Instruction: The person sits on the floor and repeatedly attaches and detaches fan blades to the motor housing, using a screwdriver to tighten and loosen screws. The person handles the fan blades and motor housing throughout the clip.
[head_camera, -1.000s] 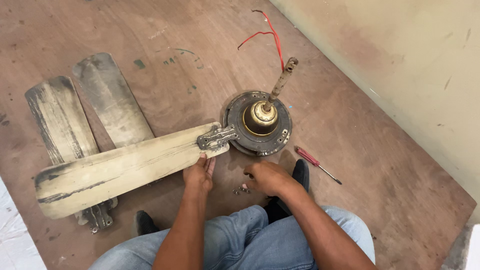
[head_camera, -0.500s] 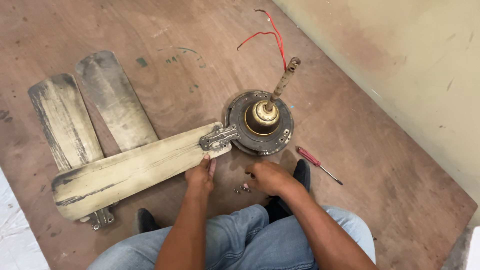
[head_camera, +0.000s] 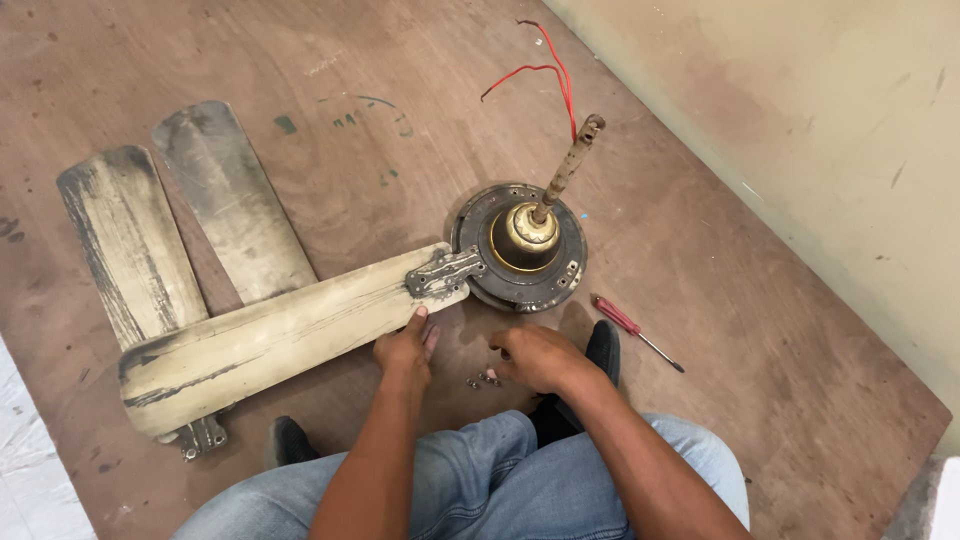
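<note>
Ceiling-fan motor housing (head_camera: 520, 250), a round dark metal body with a brass-coloured hub, lies on the brown wooden floor (head_camera: 330, 60) near its middle, not far from the pale wall (head_camera: 800, 110) that runs along the floor's right edge. A rusty down rod (head_camera: 566, 168) rises tilted from the hub, with thin red wires (head_camera: 545, 70) trailing from its top toward the floor's far edge. One long, worn, cream-coloured fan blade (head_camera: 270, 345) is joined to the housing's left side by a dark metal bracket (head_camera: 442, 273) and stretches toward the near-left corner.

The left hand (head_camera: 405, 350) rests at the blade's near edge, just below the bracket; its fingers (head_camera: 418, 322) lie close together, touching the blade rather than pinching it. The right hand (head_camera: 540, 358) is palm down on the floor in front of the housing, its fingers curled beside a few small dark screws (head_camera: 482, 380); whether it grips one I cannot tell.

Two more grimy detached blades (head_camera: 190, 230) lie side by side to the left, partly under the attached one. A red-handled screwdriver (head_camera: 632, 330) lies on the floor just right of the housing. Blue-jeaned knees (head_camera: 480, 470) and dark shoes (head_camera: 603, 348) fill the near edge.
</note>
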